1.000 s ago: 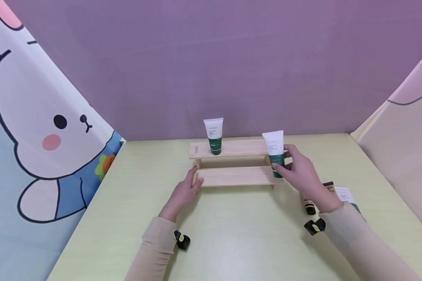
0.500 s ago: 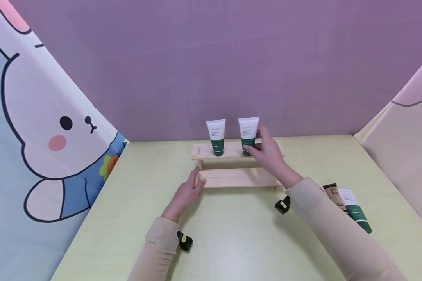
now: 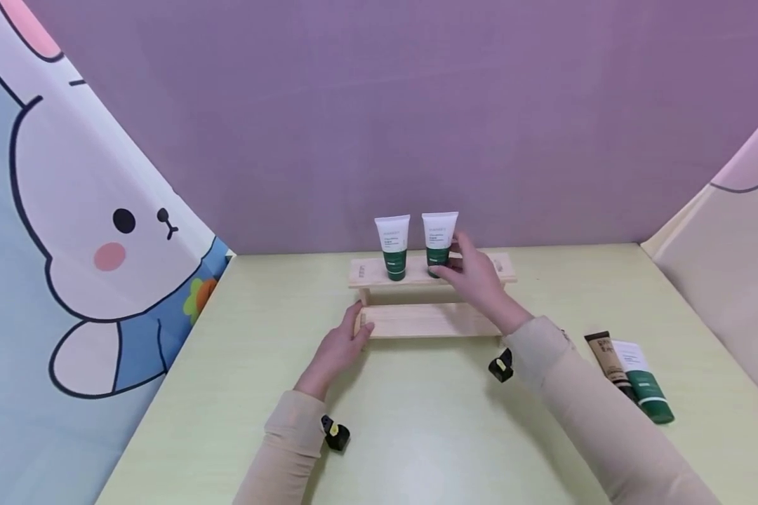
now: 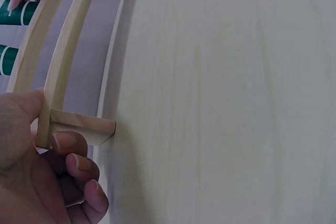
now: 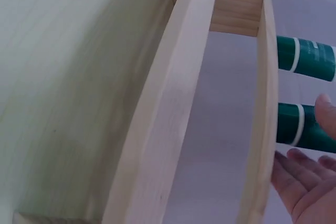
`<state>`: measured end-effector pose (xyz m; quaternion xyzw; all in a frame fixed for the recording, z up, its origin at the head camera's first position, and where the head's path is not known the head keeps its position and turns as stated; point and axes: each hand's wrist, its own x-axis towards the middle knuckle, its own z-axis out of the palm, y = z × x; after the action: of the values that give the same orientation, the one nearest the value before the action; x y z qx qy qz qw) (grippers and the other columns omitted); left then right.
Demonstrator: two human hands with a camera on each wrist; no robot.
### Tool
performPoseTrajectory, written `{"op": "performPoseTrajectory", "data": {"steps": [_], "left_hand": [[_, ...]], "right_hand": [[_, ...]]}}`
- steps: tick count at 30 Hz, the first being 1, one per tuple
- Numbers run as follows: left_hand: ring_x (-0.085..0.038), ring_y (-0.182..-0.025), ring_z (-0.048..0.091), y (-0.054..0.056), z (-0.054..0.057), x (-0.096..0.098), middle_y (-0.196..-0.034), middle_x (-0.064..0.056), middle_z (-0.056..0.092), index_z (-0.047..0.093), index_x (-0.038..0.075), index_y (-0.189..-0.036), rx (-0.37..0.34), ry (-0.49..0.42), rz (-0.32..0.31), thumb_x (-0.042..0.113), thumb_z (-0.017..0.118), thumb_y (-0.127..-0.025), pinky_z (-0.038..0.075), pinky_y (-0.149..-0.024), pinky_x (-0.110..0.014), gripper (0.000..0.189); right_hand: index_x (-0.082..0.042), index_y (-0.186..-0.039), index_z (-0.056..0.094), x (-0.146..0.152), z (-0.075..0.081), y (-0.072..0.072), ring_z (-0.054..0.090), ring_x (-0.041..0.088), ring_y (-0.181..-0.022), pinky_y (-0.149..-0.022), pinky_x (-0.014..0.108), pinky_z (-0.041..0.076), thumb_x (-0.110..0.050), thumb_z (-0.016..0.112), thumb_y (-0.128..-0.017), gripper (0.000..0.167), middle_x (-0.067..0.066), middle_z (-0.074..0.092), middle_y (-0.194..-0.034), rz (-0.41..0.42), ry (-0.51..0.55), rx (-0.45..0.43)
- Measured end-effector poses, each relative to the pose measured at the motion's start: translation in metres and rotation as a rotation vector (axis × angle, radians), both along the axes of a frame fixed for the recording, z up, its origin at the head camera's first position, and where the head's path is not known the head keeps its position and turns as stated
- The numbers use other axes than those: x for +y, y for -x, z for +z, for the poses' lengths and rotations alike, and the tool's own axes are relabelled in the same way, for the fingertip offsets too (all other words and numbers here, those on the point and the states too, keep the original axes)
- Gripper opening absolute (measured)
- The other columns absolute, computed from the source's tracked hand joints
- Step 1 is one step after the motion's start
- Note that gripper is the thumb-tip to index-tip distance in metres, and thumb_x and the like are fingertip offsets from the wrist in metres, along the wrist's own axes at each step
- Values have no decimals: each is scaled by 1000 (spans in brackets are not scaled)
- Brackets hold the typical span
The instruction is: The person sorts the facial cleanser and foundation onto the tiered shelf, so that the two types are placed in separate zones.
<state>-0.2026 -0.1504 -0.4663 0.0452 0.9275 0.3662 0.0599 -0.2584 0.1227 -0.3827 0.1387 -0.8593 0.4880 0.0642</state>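
A two-step wooden rack [image 3: 426, 321] stands towards the back of the table. On its upper step are two upright white-and-green squeeze tubes, a left tube [image 3: 394, 247] and a right tube [image 3: 439, 237], with a small gap between. My right hand [image 3: 482, 282] holds the right tube low down, thumb in front and fingers at its right side and behind. In the right wrist view the thumb [image 5: 326, 115] overlaps its green part. My left hand [image 3: 336, 347] grips the lower step's left end, with the thumb on top; in the left wrist view its fingers [image 4: 82, 167] curl beneath.
To the right on the table [image 3: 417, 435] lie a brown tube [image 3: 608, 361] with a dark cap and another white-and-green tube [image 3: 648, 386], side by side. A purple backdrop [image 3: 429, 119] rises behind the rack. Rabbit-printed cloth [image 3: 69, 266] borders the left side.
My right hand has carried the right tube from in front of the rack's right end onto the upper step, then shifted it left towards the other tube. The left hand keeps its grip.
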Motion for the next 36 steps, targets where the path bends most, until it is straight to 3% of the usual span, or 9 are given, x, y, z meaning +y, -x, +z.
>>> {"op": "performPoseTrajectory", "data": {"steps": [6, 12, 19, 24, 32, 36], "left_hand": [[-47, -125, 49, 1, -1, 0, -142, -25, 48, 19, 21, -156, 10, 12, -11, 48, 41, -103, 38, -101, -60, 64], [-47, -123, 50, 3, 1, 1, -139, -25, 50, 19, 22, -156, -2, 17, -11, 48, 41, -102, 39, -101, -59, 64], [-47, -122, 51, 3, 3, 0, -137, -26, 52, 18, 22, -156, -1, 16, -8, 48, 42, -103, 40, -99, -60, 64], [-47, -123, 50, 4, 1, 0, -138, -26, 51, 18, 23, -156, -8, 13, -8, 48, 41, -103, 39, -100, -60, 64], [-48, -127, 46, 4, 2, -1, -143, -25, 45, 17, 24, -157, -24, 7, 3, 50, 41, -102, 36, -102, -61, 65], [-48, -128, 45, 5, 1, -1, -144, -25, 45, 18, 24, -156, -26, 0, 2, 49, 42, -102, 35, -103, -61, 65]], "right_hand": [[-9, -145, 38, 21, 2, -17, 58, 37, -116, -97, 46, 48, -25, 71, -91, 66, 19, 56, -132, -13, -16, 52], [-5, -134, 52, 48, 4, -41, 63, 35, -109, -91, 48, 51, -31, 64, -96, 47, 18, 59, -129, 6, -124, 92], [-3, -128, 57, 83, 2, -65, 66, 36, -99, -84, 52, 53, -23, 58, -100, 35, 19, 62, -125, 29, -233, 129], [-2, -127, 58, 112, -6, -82, 68, 35, -95, -79, 51, 54, -20, 57, -100, 33, 19, 62, -124, 7, -296, 125], [-1, -122, 61, 152, -24, -105, 70, 30, -83, -65, 32, 54, -10, 60, -97, 27, 20, 66, -115, -58, -372, 153], [1, -121, 61, 173, -34, -114, 69, 33, -83, -65, 38, 55, -6, 62, -95, 27, 21, 67, -111, -96, -417, 168]]}}
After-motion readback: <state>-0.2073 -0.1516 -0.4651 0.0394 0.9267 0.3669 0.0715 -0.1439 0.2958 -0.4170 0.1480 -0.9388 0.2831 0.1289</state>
